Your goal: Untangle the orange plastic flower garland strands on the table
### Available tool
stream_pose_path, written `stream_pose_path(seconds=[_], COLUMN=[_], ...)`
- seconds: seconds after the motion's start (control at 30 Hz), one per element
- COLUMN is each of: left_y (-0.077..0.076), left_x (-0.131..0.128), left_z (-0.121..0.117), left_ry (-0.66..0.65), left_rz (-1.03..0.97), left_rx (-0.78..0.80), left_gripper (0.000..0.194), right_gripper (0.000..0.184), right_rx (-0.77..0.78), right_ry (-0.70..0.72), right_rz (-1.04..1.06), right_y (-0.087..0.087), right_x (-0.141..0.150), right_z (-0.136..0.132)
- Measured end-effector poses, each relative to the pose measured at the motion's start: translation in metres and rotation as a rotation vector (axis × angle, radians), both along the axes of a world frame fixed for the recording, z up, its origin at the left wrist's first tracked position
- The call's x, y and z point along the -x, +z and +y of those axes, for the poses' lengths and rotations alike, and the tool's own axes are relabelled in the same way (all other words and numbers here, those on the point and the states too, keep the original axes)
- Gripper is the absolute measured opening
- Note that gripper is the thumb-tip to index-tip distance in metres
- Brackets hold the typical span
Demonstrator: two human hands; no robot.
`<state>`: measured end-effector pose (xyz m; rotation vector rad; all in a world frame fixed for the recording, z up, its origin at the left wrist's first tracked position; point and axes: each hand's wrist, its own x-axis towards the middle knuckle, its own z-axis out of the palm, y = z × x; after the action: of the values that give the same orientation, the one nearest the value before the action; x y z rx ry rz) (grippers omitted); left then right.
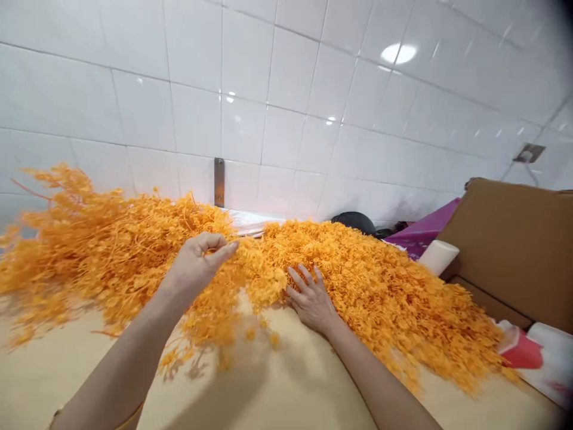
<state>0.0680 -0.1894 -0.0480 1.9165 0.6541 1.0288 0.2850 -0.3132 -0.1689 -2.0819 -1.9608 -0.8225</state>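
My left hand (201,254) is raised in front of the heaps, thumb and fingers pinched on an orange artificial plant sprig (244,263) that hangs down to the right, partly blurred. Lower and to the right, my right hand (310,301) rests against the edge of a dense orange foliage pile (380,286), its fingers spread and touching the leaves. On the left lies a looser heap of orange stems with small leaves (129,239). Where the sprig ends and the piles begin is hard to make out.
A pale tabletop (215,394) carries both heaps. Behind it stands a white tiled wall (242,65) with a metal bracket (219,182). At right are a cardboard box (510,239), a white roll (439,257), purple plastic (418,230) and a red-and-white package (528,352). A black rounded object (354,222) sits behind the pile.
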Motion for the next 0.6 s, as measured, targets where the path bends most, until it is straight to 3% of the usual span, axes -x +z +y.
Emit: stream_pose_path(seconds=[0.2,0.37,0.6], left_y=[0.003,0.004,0.000], left_x=[0.001,0.004,0.006], left_z=[-0.006,-0.006,-0.007], left_ry=[-0.149,-0.049,-0.117], left_rz=[0.174,0.286,0.372], left_rx=[-0.102,-0.242,-0.309], left_gripper=[0.024,0.028,0.033], right_gripper=[0.029,0.031,0.034], right_rx=[-0.067,-0.072,0.049], right_ry=[-0.066,-0.214,-0.397], right_rz=[-0.061,-0.016,0.146], right_y=[0.002,0.003,0.012], right_x=[-0.033,-0.054,-0.030], right_z=[0.008,0.013,0.027])
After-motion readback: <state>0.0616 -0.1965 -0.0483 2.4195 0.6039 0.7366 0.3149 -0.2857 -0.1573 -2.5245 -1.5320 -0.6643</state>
